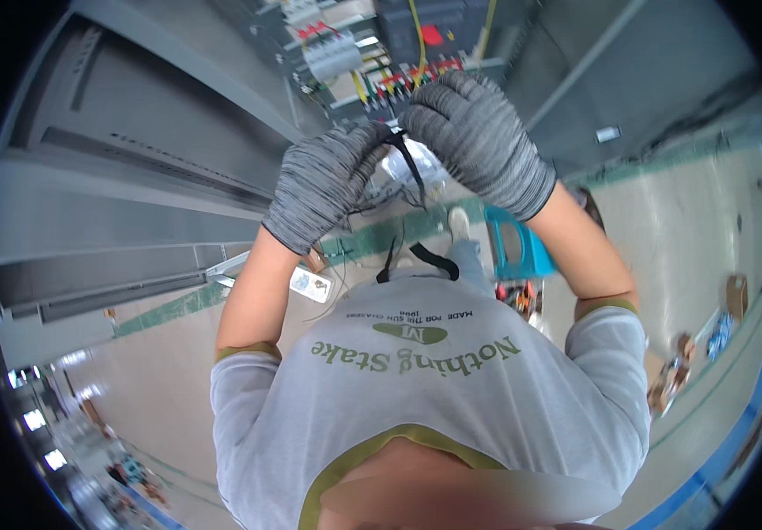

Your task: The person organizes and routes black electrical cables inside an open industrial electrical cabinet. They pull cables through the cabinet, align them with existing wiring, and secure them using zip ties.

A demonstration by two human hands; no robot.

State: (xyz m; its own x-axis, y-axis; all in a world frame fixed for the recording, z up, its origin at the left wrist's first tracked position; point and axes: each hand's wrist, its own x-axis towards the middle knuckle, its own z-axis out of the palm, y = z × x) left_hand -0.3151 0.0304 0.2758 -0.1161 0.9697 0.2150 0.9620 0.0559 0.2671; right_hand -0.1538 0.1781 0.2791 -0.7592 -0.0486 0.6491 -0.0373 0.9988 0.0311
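Note:
Both my hands wear grey knitted gloves and meet in front of an open electrical cabinet. My left hand (324, 184) is closed, its thumb and fingertips pinched on a thin black wire (413, 166) that hangs down between the hands. My right hand (478, 141) has its fingers curled at the same wire's upper end; its fingertips are partly hidden behind the hand. Just beyond the hands runs a row of terminals (396, 86) with red, yellow and green wire ends. Behind the wire is a clear, shiny sheet or bag, too blurred to name.
Grey cabinet panels (156, 115) rise at the left, and another grey panel (663, 79) stands at the right. A grey breaker block (332, 57) sits above the terminals. On the floor are a turquoise stool (522, 252), a white tray (310, 284) and a small carton (736, 296).

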